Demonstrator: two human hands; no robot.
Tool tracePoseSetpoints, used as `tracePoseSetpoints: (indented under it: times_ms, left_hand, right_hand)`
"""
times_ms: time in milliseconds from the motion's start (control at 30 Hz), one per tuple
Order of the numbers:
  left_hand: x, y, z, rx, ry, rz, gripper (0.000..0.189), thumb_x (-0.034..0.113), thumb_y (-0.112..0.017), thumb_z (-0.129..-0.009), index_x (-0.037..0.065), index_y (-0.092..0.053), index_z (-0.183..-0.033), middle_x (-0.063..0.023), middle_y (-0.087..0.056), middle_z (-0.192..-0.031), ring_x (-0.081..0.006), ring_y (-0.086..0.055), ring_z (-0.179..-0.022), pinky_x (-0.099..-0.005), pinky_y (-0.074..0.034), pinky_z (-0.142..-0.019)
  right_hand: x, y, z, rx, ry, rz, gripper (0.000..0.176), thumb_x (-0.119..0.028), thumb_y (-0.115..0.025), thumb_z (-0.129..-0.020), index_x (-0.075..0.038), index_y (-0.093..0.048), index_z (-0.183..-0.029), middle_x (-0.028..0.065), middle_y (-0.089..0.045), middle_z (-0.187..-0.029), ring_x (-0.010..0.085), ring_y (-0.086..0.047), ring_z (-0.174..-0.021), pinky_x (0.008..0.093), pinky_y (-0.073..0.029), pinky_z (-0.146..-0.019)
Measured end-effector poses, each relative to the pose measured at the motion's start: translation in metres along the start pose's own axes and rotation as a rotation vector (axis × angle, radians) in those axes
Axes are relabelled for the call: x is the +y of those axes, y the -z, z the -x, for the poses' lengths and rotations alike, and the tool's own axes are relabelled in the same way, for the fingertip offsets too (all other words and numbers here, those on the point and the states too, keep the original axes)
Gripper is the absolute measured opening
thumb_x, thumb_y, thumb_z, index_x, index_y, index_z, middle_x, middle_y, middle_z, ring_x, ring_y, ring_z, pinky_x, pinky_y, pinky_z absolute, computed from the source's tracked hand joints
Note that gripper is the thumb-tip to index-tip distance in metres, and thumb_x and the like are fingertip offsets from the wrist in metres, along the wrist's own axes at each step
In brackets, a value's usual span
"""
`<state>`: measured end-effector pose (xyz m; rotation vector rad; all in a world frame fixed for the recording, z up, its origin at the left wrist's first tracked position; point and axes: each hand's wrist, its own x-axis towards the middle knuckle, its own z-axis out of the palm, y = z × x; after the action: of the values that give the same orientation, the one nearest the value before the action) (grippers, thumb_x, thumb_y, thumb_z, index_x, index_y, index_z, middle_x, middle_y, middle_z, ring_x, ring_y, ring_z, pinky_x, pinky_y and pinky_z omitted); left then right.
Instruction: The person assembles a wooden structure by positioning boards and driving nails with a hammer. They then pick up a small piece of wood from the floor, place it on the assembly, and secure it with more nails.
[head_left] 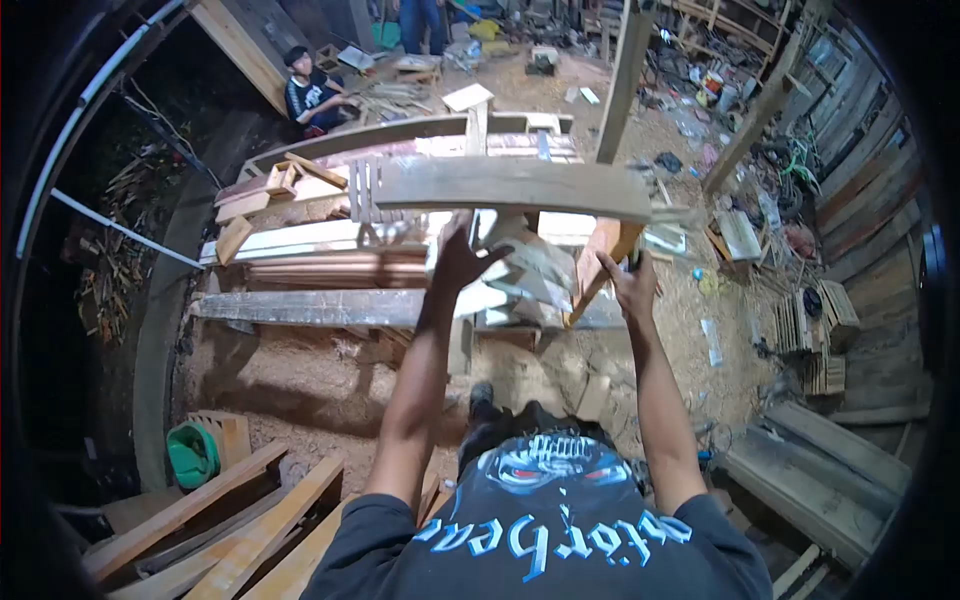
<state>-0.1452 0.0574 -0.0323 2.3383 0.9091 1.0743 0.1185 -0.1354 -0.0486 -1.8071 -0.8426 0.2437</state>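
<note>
Bright middle, dark left; black fisheye rim
Glare whitens pale boards (pixel 310 238); shadows cross the sawdust floor (pixel 270 360); grey plank (pixel 510 187) blurs at its ends; wooden wall (pixel 875 200) curves at right

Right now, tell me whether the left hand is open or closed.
Open: the left hand has its thumb spread wide from its fingers.

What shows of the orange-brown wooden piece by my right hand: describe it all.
The orange-brown wooden piece looks flat-faced and narrows toward its near end. It slants, its far end appearing just below the grey board; contact there is unclear. The right hand seems to touch its right side with the thumb.
</note>
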Motion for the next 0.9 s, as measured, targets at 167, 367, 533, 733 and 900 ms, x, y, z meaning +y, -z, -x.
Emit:
tracePoseSetpoints:
  times_ms: [167, 367, 533, 733, 900]
  left_hand:
    - [0.008, 0.013, 0.016, 0.029, -0.028, 0.003, 0.096, 0.034, -0.088, -0.072, -0.004, -0.038, -0.143, -0.0277, -0.048, -0.140, -0.0424, -0.046, -0.132, -0.0471, -0.038, -0.109]
    - [0.023, 0.012, 0.051, 0.208, -0.007, 0.103, 0.089, 0.027, -0.087, -0.074, 0.004, -0.039, -0.145, -0.0195, -0.048, -0.142, -0.0335, -0.047, -0.133, -0.0443, -0.040, -0.109]
    - [0.059, 0.018, 0.086, 0.233, 0.173, 0.088, 0.082, 0.021, -0.083, -0.078, 0.003, -0.039, -0.145, -0.0190, -0.045, -0.145, -0.0331, -0.044, -0.135, -0.0440, -0.037, -0.110]
    - [0.121, -0.010, 0.116, 0.127, 0.161, 0.156, 0.080, 0.021, -0.081, -0.078, -0.002, -0.040, -0.143, -0.0239, -0.046, -0.142, -0.0376, -0.044, -0.133, -0.0448, -0.035, -0.111]
    - [0.169, -0.049, 0.136, -0.053, 0.136, 0.211, 0.072, 0.019, -0.079, -0.079, -0.003, -0.046, -0.138, -0.0238, -0.049, -0.136, -0.0403, -0.046, -0.129, -0.0454, -0.037, -0.109]
  right_hand:
    - [0.002, 0.004, -0.004, 0.062, 0.041, 0.007, 0.059, -0.036, -0.089, -0.073, 0.001, -0.060, -0.109, 0.0066, -0.065, -0.085, 0.0137, -0.056, -0.072, 0.0291, -0.049, -0.067]
    - [-0.010, 0.015, 0.024, 0.166, 0.054, 0.057, 0.063, -0.041, -0.089, -0.073, 0.002, -0.060, -0.109, 0.0060, -0.063, -0.083, 0.0137, -0.051, -0.069, 0.0296, -0.047, -0.065]
    - [-0.015, 0.029, 0.054, 0.244, 0.037, 0.025, 0.057, -0.034, -0.085, -0.079, 0.004, -0.059, -0.113, 0.0095, -0.064, -0.086, 0.0153, -0.054, -0.074, 0.0307, -0.048, -0.069]
    - [-0.030, 0.056, 0.100, 0.205, -0.118, -0.139, 0.053, -0.037, -0.078, -0.086, 0.003, -0.061, -0.117, 0.0020, -0.055, -0.078, 0.0106, -0.048, -0.069, 0.0272, -0.042, -0.063]
    - [-0.017, 0.074, 0.140, 0.271, -0.142, -0.218, 0.039, -0.034, -0.063, -0.098, 0.000, -0.061, -0.117, 0.0026, -0.061, -0.086, 0.0070, -0.053, -0.071, 0.0234, -0.043, -0.064]
